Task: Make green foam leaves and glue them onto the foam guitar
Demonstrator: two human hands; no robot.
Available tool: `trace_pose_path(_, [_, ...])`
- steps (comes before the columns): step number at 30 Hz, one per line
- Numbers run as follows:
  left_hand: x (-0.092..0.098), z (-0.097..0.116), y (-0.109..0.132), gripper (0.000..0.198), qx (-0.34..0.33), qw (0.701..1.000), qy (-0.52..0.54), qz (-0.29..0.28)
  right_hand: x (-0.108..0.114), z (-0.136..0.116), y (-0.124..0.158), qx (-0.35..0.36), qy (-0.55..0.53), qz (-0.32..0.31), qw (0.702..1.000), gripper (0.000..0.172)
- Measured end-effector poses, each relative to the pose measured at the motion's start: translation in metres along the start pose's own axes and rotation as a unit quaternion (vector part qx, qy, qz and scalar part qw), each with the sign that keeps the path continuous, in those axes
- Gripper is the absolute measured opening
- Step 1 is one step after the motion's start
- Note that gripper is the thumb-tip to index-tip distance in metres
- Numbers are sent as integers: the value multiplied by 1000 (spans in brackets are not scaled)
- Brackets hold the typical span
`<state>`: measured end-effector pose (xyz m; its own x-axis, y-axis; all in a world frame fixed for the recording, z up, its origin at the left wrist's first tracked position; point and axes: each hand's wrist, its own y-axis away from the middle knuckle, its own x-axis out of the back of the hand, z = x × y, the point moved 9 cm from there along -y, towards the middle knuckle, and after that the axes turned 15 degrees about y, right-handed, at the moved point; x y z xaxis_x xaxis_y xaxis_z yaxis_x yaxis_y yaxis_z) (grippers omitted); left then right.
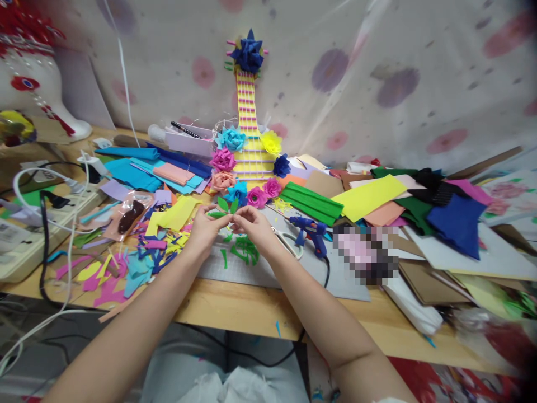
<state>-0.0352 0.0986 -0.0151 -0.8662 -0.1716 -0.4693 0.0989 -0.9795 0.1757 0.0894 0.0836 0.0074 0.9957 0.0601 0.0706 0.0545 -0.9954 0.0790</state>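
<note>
Two hands, close together, pinch pointed green paper leaves above thin green scraps.

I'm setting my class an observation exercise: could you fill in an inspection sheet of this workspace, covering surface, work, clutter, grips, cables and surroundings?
Surface: wooden table with a grey mat below the hands.
Job's things: green leaf sprig held up; yellow instrument-shaped piece behind, trimmed with paper flowers.
Clutter: mixed scraps on the left, green scraps on the mat, paper sheets on the right; pixelated patch unreadable.
Grips: left-hand grip and right-hand grip close together, fingertips pinching the sprig.
Cables: power strip with plugs at left; black cable from the blue glue gun.
Surroundings: patterned backdrop; white head-shaped stand at left.
</note>
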Motion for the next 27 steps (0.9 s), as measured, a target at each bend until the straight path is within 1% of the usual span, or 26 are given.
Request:
trace_pose_path(3, [0, 3, 2, 66, -6, 1000, -5, 13, 0, 3, -1, 3, -1, 24, 1000, 19])
trace_pose_path(7, [-1, 7, 6, 64, -13, 999, -13, 36, -1, 7, -2, -5, -7, 34, 999, 17])
trace_pose_path(13, [-4, 6, 7, 62, -13, 999, 6, 35, 5, 4, -1, 29, 23, 72, 997, 9])
trace_pose_path(16, [-4, 3, 5, 63, -8, 999, 7, 32, 7, 3, -1, 44, 37, 84, 995, 8])
trace_pose_path(19, [-2, -1, 4, 65, -7, 1000, 3, 29, 7, 4, -2, 53, 40, 85, 994, 10])
trace_pose_path(23, [-4, -2, 3, 66, -9, 1000, 24, 12, 7, 5, -1, 59, 47, 73, 994, 14])
trace_pose_path(27, [-3, 0, 3, 66, -16, 999, 28, 22, 6, 4, 2, 58, 69, 53, 995, 16])
